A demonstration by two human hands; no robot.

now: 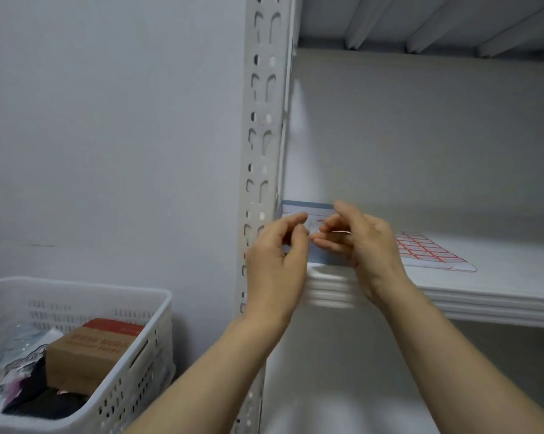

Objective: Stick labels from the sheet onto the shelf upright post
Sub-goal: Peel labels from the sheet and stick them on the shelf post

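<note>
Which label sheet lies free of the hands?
The red-gridded sheet lying flat on the shelf, right of the right hand; the blue-edged sheet is partly behind that and the left hand.

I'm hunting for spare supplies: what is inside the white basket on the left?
A brown cardboard box lies in the basket beside dark packets and clear wrapping. Whatever lies beneath them is covered.

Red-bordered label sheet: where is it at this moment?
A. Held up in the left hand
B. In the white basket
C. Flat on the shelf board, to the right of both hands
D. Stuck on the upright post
C: the red-bordered label sheet lies flat on the shelf board, just beyond the right hand, far from the white basket.
</note>
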